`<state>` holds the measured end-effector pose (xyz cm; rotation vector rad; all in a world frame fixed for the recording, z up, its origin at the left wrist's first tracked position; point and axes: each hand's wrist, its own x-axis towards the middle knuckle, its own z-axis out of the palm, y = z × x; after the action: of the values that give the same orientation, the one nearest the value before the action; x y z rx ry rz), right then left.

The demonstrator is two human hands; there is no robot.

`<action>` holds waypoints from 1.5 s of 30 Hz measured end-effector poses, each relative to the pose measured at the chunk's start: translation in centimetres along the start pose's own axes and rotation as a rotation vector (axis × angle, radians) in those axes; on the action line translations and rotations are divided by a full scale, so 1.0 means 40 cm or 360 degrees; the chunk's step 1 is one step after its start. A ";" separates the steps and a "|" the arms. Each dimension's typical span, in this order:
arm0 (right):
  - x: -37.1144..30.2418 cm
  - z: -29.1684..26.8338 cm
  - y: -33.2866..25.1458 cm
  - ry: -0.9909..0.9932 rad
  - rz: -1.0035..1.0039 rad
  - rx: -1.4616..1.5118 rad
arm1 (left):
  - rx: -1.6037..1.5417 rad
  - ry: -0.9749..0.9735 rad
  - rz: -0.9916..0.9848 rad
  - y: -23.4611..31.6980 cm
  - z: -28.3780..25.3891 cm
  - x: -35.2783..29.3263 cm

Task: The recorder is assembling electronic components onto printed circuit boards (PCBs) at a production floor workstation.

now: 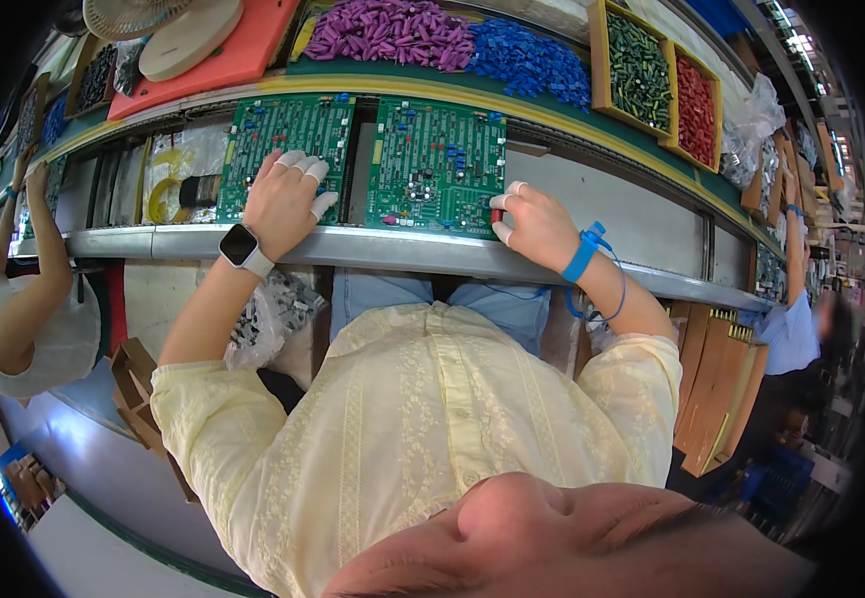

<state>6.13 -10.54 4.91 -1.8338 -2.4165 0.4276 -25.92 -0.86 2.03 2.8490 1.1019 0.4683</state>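
Our left hand [288, 199] lies flat, fingers spread, on the left green circuit board [286, 149]. Our right hand [532, 224] pinches a small red component [498, 211] at the right board's [437, 164] lower corner. We judge we're mid-insertion; next calls for lining its leads up with the holes.

Electronics assembly line in a factory. Green circuit boards [436, 164] lie along a long conveyor rail [402, 249]; beyond, on the far shelf [552, 125], are heaps of purple components [392, 32] and blue components [527, 60] and trays of red parts [694, 95]. Other workers [28, 299] sit to left and right.
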 end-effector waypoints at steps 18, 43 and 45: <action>0.008 0.004 -0.005 0.0103 -0.0138 -0.0008 | -0.0075 -0.0081 -0.0039 0.031 0.014 -0.029; 0.011 0.033 0.014 0.0259 -0.0367 0.0003 | -0.0120 -0.0040 0.0100 0.047 0.034 -0.014; 0.011 0.029 0.013 0.0207 -0.0405 -0.0048 | -0.0120 -0.0065 0.0099 0.049 0.028 -0.009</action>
<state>6.25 -10.20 3.63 -1.4847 -2.5311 0.2438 -24.58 -2.49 1.15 2.8206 0.9703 0.4433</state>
